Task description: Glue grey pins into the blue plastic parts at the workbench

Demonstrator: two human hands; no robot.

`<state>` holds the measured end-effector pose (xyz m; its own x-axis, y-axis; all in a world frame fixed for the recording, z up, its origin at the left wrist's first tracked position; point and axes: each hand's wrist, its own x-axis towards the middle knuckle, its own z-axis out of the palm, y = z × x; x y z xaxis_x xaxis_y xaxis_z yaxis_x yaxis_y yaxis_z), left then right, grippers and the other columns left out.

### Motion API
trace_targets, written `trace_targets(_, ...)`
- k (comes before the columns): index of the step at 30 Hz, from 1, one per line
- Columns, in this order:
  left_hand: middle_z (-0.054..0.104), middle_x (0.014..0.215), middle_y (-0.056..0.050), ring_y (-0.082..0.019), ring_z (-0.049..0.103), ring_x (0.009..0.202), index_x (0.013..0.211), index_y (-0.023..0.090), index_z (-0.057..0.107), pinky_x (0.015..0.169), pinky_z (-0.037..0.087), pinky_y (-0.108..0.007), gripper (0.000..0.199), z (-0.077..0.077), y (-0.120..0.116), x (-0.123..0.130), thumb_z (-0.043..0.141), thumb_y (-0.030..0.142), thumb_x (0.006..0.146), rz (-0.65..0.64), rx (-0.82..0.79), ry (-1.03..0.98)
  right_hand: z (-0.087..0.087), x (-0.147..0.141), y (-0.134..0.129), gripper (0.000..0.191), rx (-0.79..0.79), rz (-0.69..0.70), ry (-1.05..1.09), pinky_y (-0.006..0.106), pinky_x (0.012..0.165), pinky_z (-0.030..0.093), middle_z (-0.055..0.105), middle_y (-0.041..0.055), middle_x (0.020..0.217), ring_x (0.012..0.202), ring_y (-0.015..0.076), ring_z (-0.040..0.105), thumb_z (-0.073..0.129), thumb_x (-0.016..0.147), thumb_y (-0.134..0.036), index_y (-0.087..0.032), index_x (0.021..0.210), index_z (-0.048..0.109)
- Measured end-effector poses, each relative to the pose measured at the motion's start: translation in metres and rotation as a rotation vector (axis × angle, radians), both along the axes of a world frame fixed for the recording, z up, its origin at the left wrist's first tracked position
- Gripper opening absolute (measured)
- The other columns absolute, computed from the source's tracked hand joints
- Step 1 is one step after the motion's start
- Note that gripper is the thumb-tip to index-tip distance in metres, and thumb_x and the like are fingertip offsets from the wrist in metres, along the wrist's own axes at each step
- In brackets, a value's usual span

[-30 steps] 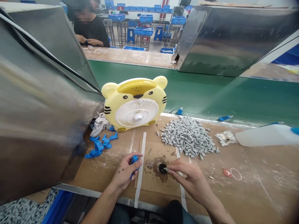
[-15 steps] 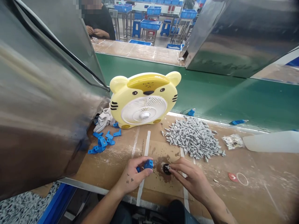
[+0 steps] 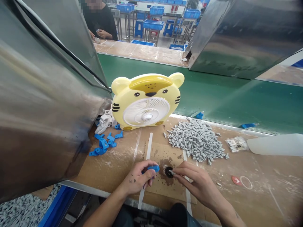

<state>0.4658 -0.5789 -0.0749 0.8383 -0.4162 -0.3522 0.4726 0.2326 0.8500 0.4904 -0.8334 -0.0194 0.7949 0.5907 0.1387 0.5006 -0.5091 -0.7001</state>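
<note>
My left hand (image 3: 139, 177) is closed around a small blue plastic part (image 3: 153, 168), held between thumb and fingers. My right hand (image 3: 193, 176) pinches a small grey plastic piece (image 3: 171, 172) over a round black cup (image 3: 168, 171) set on a stained cardboard sheet (image 3: 163, 187). Whether the grey piece touches the inside of the cup I cannot tell. Beyond my right hand lies a heap of grey pieces (image 3: 197, 138) of similar look. Several loose blue parts (image 3: 103, 143) lie on the bench to the left.
A yellow animal-faced fan (image 3: 175, 97) stands behind the cardboard. Two blue parts, one of them here (image 3: 248, 125), rest on the green belt (image 3: 224, 94). Metal housings (image 3: 47, 110) flank the bench. A white bottle-like container (image 3: 276, 145) lies at right. Across the belt sits a person (image 3: 101, 22).
My left hand has turned the blue part and shifted slightly right. My right hand stays at the black cup. The blue parts on the belt have moved right.
</note>
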Motion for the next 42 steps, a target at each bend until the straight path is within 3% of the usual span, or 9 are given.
trace_targets(5, 0.053, 0.063, 0.003, -0.007, 0.048, 0.043, 0.101, 0.014, 0.062, 0.03, 0.03, -0.013, 0.057, 0.006, -0.013, 0.003, 0.076, 0.063, 0.077, 0.025, -0.228, 0.238, 0.017, 0.003, 0.002, 0.02, 0.176, -0.005, 0.0, 0.026, 0.07, 0.05, 0.069, 0.0031, 0.088, 0.079, 0.0157, 0.065, 0.063, 0.096, -0.007, -0.023, 0.107, 0.068)
trace_targets(10, 0.046, 0.059, 0.007, -0.006, 0.047, 0.039, 0.096, 0.018, 0.058, 0.028, 0.028, -0.012, 0.048, 0.019, -0.02, 0.006, 0.078, 0.058, 0.078, 0.025, -0.346, 0.384, 0.03, 0.005, 0.012, 0.025, 0.218, 0.114, -0.064, 0.03, 0.073, 0.051, 0.068, 0.0061, 0.092, 0.085, 0.0182, 0.064, 0.06, 0.095, -0.004, -0.02, 0.113, 0.067)
trace_targets(16, 0.044, 0.058, 0.008, -0.006, 0.045, 0.037, 0.093, 0.018, 0.055, 0.028, 0.028, -0.012, 0.052, 0.027, -0.023, 0.006, 0.076, 0.063, 0.077, -0.002, -0.316, 0.396, 0.034, 0.009, 0.021, 0.02, 0.147, 0.177, -0.101, 0.029, 0.07, 0.05, 0.068, 0.007, 0.093, 0.082, 0.0175, 0.061, 0.059, 0.098, -0.008, -0.019, 0.114, 0.067)
trace_targets(23, 0.04, 0.054, 0.009, -0.007, 0.046, 0.038, 0.089, 0.019, 0.052, 0.027, 0.025, -0.013, 0.058, 0.048, -0.036, 0.005, 0.064, 0.075, 0.079, 0.051, -0.113, 0.252, 0.031, 0.008, 0.024, 0.022, 0.104, 0.162, -0.237, 0.033, 0.074, 0.052, 0.066, 0.0085, 0.092, 0.084, 0.0193, 0.06, 0.056, 0.099, -0.006, -0.016, 0.117, 0.065)
trace_targets(30, 0.039, 0.056, 0.01, -0.006, 0.044, 0.034, 0.098, 0.019, 0.054, 0.028, 0.023, -0.014, 0.06, 0.052, -0.035, 0.011, 0.067, 0.073, 0.078, 0.023, -0.185, 0.334, 0.037, 0.019, 0.025, 0.019, 0.108, 0.223, -0.175, 0.03, 0.071, 0.053, 0.069, 0.0083, 0.093, 0.083, 0.0181, 0.063, 0.055, 0.102, -0.013, -0.019, 0.113, 0.069)
trace_targets(34, 0.058, 0.069, 0.004, -0.01, 0.055, 0.044, 0.131, 0.022, 0.048, 0.033, 0.03, -0.015, 0.059, 0.043, -0.029, 0.038, 0.069, 0.053, 0.086, 0.072, -0.266, 0.339, 0.035, 0.055, 0.014, 0.015, 0.026, 0.162, -0.113, 0.029, 0.07, 0.054, 0.072, 0.0059, 0.087, 0.08, 0.0173, 0.066, 0.059, 0.102, -0.024, -0.02, 0.101, 0.073)
trace_targets(36, 0.064, 0.079, -0.001, -0.011, 0.063, 0.056, 0.126, 0.019, 0.05, 0.042, 0.042, -0.017, 0.044, 0.042, -0.023, 0.054, 0.066, 0.032, 0.087, 0.254, -0.358, 0.384, 0.035, 0.087, 0.0, 0.016, -0.069, 0.015, -0.1, 0.029, 0.068, 0.054, 0.074, 0.0042, 0.085, 0.076, 0.0174, 0.068, 0.062, 0.099, -0.029, -0.021, 0.095, 0.075)
trace_targets(39, 0.068, 0.089, -0.006, -0.017, 0.072, 0.083, 0.105, 0.014, 0.056, 0.073, 0.059, -0.027, 0.028, 0.043, -0.011, 0.067, 0.059, 0.007, 0.077, 0.514, -0.499, 0.422, 0.032, 0.146, -0.02, 0.017, -0.225, -0.273, -0.151, 0.031, 0.071, 0.053, 0.076, 0.0053, 0.086, 0.077, 0.0196, 0.069, 0.064, 0.095, -0.029, -0.019, 0.091, 0.077)
trace_targets(42, 0.072, 0.1, -0.011, -0.023, 0.073, 0.1, 0.102, 0.012, 0.058, 0.093, 0.058, -0.036, 0.028, 0.043, -0.003, 0.064, 0.061, 0.003, 0.077, 0.558, -0.478, 0.35, 0.024, 0.206, -0.028, 0.017, -0.306, -0.374, -0.172, 0.031, 0.071, 0.05, 0.076, 0.0075, 0.084, 0.077, 0.0216, 0.068, 0.063, 0.092, -0.024, -0.015, 0.089, 0.078)
